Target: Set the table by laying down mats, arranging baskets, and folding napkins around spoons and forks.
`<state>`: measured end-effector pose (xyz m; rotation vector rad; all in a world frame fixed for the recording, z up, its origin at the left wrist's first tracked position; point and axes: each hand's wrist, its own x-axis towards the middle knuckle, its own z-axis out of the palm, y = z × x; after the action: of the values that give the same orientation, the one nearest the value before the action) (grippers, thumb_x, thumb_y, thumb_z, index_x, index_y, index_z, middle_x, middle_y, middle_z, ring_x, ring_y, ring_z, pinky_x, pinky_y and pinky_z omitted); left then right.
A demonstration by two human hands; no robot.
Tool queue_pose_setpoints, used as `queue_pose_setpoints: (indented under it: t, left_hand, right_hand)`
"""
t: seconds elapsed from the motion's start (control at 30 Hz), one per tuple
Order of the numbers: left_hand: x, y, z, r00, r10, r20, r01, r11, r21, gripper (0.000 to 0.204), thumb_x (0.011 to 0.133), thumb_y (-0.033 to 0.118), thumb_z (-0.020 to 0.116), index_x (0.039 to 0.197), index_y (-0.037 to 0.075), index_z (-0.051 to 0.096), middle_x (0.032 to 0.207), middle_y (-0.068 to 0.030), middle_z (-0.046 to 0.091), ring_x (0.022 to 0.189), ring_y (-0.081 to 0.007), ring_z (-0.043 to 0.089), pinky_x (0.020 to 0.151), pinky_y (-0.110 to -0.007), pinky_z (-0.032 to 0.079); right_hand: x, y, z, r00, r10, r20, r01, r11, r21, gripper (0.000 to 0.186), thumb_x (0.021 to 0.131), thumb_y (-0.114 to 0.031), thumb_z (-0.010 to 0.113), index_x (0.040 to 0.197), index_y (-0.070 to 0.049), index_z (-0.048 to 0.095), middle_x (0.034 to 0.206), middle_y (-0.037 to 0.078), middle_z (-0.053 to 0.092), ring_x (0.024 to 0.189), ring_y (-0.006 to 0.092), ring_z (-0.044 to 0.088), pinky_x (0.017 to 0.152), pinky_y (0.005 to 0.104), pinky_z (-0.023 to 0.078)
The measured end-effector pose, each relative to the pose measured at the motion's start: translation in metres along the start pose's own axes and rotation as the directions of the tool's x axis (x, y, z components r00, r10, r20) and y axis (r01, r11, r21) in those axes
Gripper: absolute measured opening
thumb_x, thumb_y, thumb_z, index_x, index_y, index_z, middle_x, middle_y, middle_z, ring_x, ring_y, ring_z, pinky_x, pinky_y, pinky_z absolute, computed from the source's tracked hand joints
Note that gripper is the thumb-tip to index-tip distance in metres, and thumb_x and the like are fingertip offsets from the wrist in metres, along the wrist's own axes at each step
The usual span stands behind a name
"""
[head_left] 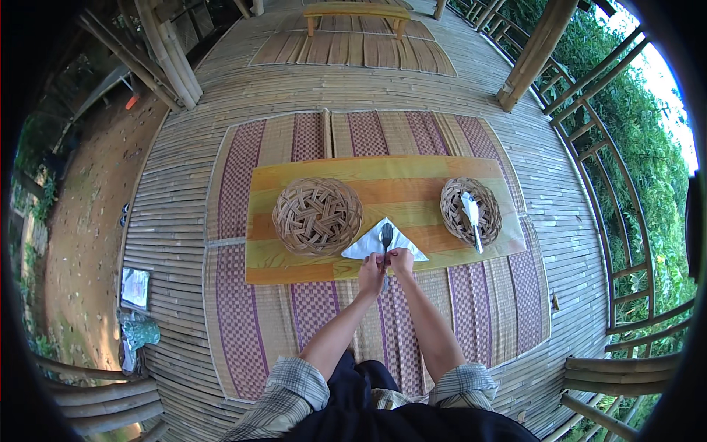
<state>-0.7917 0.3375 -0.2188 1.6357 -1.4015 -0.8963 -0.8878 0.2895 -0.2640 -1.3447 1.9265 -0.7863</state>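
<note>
A white napkin (404, 244) folded into a triangle lies at the near edge of the low wooden table, its point facing away from me. Over its middle lies a metal fork (387, 233), tines pointing away. My left hand (372, 272) is closed around the fork's handle, whose end shows below the fingers. Close beside it, my right hand (400, 261) pinches at the same handle, its fingertips partly hidden. To the left sits a round woven basket (318, 216). A smaller woven basket (451, 214) on the right bears a rolled white napkin (470, 210) with a metal handle sticking out.
The yellow-brown striped table (412, 173) stands on a patterned woven mat (294, 317) over a bamboo floor (177, 184). A low bench (357, 10) is at the far end. Bamboo railing (622, 169) runs along the right. A green cloth item (140, 331) lies at left.
</note>
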Motion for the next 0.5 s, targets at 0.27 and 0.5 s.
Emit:
queue_pose_setpoints:
  t: [0.27,0.5]
  left_hand:
    - [-0.003,-0.003,-0.004,0.998,-0.004,-0.055,0.011,0.991,0.134,0.025,0.060,0.000,0.059,0.081,0.007,0.047,0.079,-0.0103,0.051,0.075,-0.0280,0.052,0.063,-0.038,0.042]
    - [-0.003,-0.005,-0.002,0.999,-0.028,-0.033,0.031,0.995,0.091,0.017,0.060,0.001,0.061,0.074,0.004,0.051,0.073,-0.0085,0.052,0.067,-0.0222,0.054,0.061,-0.033,0.043]
  right_hand:
    - [-0.017,-0.017,-0.041,0.988,-0.039,-0.151,-0.055,0.820,-0.569,0.054,0.061,-0.031,0.068,0.103,-0.007,0.044,0.108,0.013,0.038,0.106,0.0311,0.030,0.083,0.0424,0.031]
    - [-0.008,-0.016,-0.053,0.989,0.141,-0.036,-0.138,0.822,-0.553,0.051,0.058,-0.030,0.068,0.098,-0.006,0.050,0.108,0.013,0.041,0.106,0.0306,0.031,0.084,0.0428,0.030]
